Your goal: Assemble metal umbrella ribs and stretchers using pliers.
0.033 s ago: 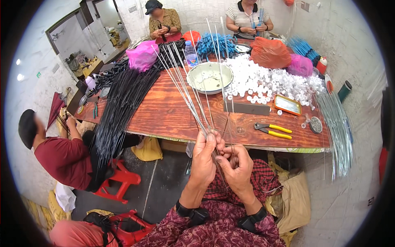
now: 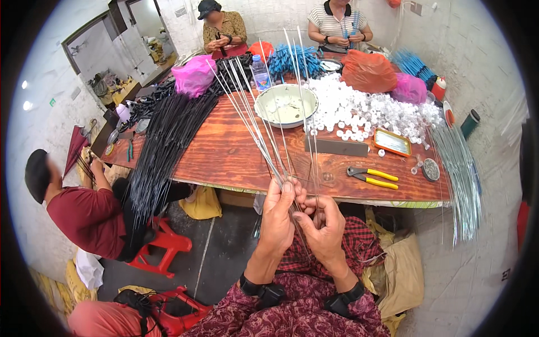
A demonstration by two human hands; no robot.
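My left hand (image 2: 278, 212) is closed round a bundle of thin metal rods (image 2: 255, 132), which fan out upward over the table edge. Just to its right, my right hand (image 2: 324, 227) pinches thin rods of the same kind at their lower part, thumb and fingers together. The two hands almost touch, above my lap. Some lower rod ends show faintly below the fingers. On the table in front lie yellow-handled pliers (image 2: 373, 177) and a grey flat bar (image 2: 337, 147). Beyond the rods stands a pale enamel basin (image 2: 264, 106) with a few small white pieces in it.
White plastic caps (image 2: 359, 112) are heaped at the right, by an orange tray (image 2: 393, 142). Silvery rods (image 2: 457, 185) overhang the right edge; black rods (image 2: 171, 135) overhang the left. Co-workers sit across and at left. A red stool (image 2: 163, 244) stands on the floor.
The upper tips of the rods by my right hand have dipped very slightly. Both hands stay in the same place with the same grip.
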